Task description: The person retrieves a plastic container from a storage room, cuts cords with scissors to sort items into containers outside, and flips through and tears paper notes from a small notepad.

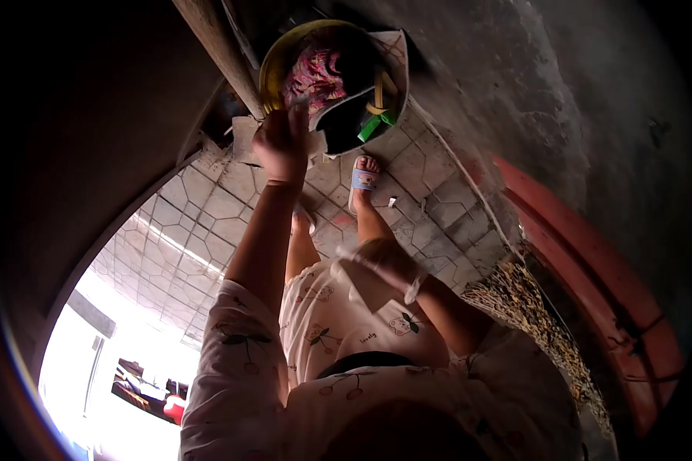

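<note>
My left hand (283,147) reaches out to the near edge of a yellow basin (272,71); its fingers are blurred, and whether they hold anything is unclear. A crumpled pink patterned cloth (314,79) lies inside the basin, just beyond those fingers. Closer to my body, my right hand (384,265) is closed on a pale, thin sheet or cloth (363,286) in front of my lap. Motion smears this hand too. A pale band circles the right wrist.
Beside the basin, a dark container holds a green object (370,127) and a yellowish strip (378,94). A wooden pole (221,52) slants at upper left. Dried stalks (527,311) and a red object (592,269) lie along the right. My sandalled feet rest on floor tiles.
</note>
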The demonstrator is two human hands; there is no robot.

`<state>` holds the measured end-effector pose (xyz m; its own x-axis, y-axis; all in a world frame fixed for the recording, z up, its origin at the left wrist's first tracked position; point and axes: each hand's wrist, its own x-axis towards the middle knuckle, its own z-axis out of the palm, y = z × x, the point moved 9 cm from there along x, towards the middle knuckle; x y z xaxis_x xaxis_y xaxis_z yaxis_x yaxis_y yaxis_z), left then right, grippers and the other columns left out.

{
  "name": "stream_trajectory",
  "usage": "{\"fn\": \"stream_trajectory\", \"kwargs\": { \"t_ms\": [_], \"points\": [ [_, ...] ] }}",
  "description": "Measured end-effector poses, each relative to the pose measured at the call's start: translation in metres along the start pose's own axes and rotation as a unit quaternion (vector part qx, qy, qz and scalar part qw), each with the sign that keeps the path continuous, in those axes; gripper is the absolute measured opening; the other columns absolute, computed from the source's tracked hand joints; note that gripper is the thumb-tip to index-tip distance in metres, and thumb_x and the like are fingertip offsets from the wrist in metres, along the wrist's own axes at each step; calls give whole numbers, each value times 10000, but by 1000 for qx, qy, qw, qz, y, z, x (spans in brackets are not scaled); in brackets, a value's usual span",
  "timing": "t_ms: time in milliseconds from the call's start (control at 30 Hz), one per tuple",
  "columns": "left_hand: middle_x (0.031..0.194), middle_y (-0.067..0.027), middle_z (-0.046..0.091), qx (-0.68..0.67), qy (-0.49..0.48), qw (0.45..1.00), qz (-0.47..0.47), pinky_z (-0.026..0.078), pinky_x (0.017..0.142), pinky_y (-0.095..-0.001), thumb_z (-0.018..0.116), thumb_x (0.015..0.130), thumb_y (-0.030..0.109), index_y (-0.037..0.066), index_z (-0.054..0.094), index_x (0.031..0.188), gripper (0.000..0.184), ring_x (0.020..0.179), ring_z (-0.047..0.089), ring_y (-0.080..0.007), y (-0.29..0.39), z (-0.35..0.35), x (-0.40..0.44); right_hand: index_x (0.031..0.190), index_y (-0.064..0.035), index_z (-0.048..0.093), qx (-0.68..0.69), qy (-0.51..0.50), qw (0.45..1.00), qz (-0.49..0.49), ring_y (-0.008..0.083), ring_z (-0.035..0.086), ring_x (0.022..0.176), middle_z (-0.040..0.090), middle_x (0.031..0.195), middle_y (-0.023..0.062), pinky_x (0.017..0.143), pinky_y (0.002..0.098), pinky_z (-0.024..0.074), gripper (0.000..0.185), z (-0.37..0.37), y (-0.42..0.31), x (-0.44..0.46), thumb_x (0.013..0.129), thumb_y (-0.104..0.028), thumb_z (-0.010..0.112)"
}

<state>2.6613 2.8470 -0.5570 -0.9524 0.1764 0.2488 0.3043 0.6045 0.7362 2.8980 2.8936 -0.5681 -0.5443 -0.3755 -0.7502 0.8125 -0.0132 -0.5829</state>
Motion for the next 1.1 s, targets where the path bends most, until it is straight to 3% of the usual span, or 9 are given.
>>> {"fn": "stream_trajectory", "kwargs": {
  "t_ms": [200, 300, 400, 500, 667, 767, 867, 967, 1100],
  "points": [
    [633, -3, 532, -318, -86, 914, -238, 391, 532, -231, 508, 887, 218, 40, 591, 788, 220, 584, 471, -77, -28, 84, -35, 1003, -9, 565, -258, 215, 914, -227, 248, 575, 868, 596, 941, 126, 765, 319, 446, 282, -47, 6, -11, 893, -211, 402],
    [797, -15, 578, -552, -69, 663, -500, 433, 608, -238, 494, 892, 298, 70, 563, 913, 239, 662, 518, -108, -55, 121, -71, 1030, -4, 546, -75, 252, 958, -111, 256, 552, 881, 582, 959, 138, 799, 322, 418, 291, -66, 14, -19, 871, -228, 449],
    [781, -16, 543, -744, -264, 446, -421, 422, 612, -300, 495, 851, 418, 115, 537, 892, 309, 674, 490, -141, -56, 148, -87, 1069, 27, 526, 31, 309, 949, -42, 262, 538, 955, 567, 1028, 156, 847, 329, 401, 334, -74, 46, -20, 869, -234, 466],
    [724, 5, 487, -830, -299, 280, -379, 367, 572, -267, 514, 839, 394, 137, 513, 883, 261, 621, 414, -105, -28, 138, -83, 1072, 40, 522, 82, 376, 921, -55, 270, 528, 945, 554, 1045, 176, 849, 332, 395, 362, -84, 54, -26, 875, -258, 463],
    [616, 37, 332, -799, -282, 329, -417, 262, 458, -223, 483, 851, 200, 156, 429, 732, 139, 497, 281, -81, -10, 128, -77, 1090, 46, 508, 117, 366, 922, -50, 213, 528, 922, 561, 1026, 147, 826, 305, 403, 387, -83, 67, -16, 873, -273, 489],
    [745, -1, 434, -818, -320, 320, -356, 323, 545, -224, 544, 839, 319, 136, 478, 852, 196, 601, 355, -85, -8, 131, -74, 1076, 15, 516, 134, 369, 919, -43, 144, 504, 881, 565, 973, 68, 792, 279, 396, 351, -83, 69, -14, 849, -253, 524],
    [731, -11, 517, -546, -68, 686, -477, 378, 547, -232, 527, 862, 280, 92, 528, 864, 187, 601, 449, -101, -61, 126, -61, 1090, 11, 510, 172, 392, 902, -45, 142, 501, 878, 561, 981, 64, 792, 276, 396, 362, -83, 73, -15, 851, -260, 527],
    [685, -65, 594, -177, -14, 978, -114, 456, 573, -246, 545, 861, 217, 28, 564, 866, 190, 586, 562, -158, -42, 79, -23, 1122, 56, 483, 166, 403, 900, -26, 199, 528, 909, 565, 1016, 141, 820, 295, 404, 410, -83, 83, -16, 873, -270, 499],
    [897, -82, 599, -34, -152, 961, 227, 470, 651, -366, 667, 705, 256, 86, 601, 849, 232, 808, 578, -267, 3, 113, -46, 1126, 54, 480, 157, 403, 901, -27, 198, 523, 923, 563, 1024, 139, 828, 300, 401, 401, -86, 76, -18, 870, -254, 498]
  ]
}}
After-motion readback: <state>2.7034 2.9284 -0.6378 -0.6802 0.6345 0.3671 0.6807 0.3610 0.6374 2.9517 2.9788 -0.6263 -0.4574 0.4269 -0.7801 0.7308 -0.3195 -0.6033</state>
